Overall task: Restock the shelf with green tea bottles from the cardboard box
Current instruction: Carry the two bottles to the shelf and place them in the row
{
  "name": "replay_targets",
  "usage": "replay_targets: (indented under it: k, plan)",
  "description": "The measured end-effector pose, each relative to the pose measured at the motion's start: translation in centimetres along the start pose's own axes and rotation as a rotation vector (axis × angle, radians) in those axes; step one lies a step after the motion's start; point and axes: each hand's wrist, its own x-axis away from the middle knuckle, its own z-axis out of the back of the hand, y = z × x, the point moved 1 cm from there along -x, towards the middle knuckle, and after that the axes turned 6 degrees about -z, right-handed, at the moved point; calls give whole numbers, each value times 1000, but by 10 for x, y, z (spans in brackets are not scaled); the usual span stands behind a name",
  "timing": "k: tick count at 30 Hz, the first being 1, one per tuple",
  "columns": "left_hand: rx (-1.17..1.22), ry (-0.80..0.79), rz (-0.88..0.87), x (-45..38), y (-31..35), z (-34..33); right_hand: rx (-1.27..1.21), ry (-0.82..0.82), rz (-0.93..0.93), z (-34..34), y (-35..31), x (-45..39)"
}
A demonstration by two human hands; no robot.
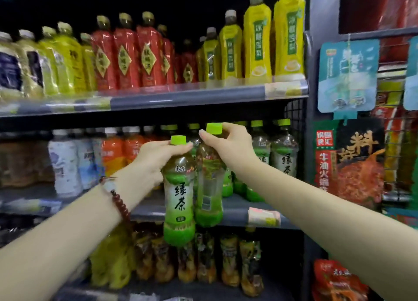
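Observation:
My left hand [156, 160] grips the neck of a green tea bottle [179, 201] with a lime cap, held upright in front of the middle shelf [233, 212]. Right beside it my right hand [228, 147] holds a second green tea bottle [209, 187] by its neck, its back label facing me, its base level with the shelf's front edge. Several more green tea bottles [283, 151] stand at the right end of that shelf. The cardboard box is out of view.
Orange and white drink bottles [67, 160] fill the middle shelf's left part. Yellow and red bottles [147, 54] line the upper shelf, dark bottles [203, 260] the lower one. Snack packets [348, 162] hang on the rack to the right.

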Motion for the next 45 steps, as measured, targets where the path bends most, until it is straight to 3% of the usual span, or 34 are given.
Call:
replay_targets:
  k: [12, 23, 29, 32, 38, 45]
  plan:
    - [21, 116, -303, -44, 21, 32, 98, 113, 62, -55, -17, -30]
    - [162, -12, -234, -84, -7, 47, 172, 173, -44, -82, 6, -55]
    - [-221, -76, -516, -87, -43, 58, 171, 245, -75, -92, 15, -49]
    - [-266, -158, -580, -84, -57, 62, 220, 242, -38, -97, 19, -41]
    - [-260, -326, -627, -78, -68, 72, 157, 158, -105, -97, 39, -15]
    - [-459, -309, -436, -76, -102, 93, 212, 94, -266, -98, 79, 14]
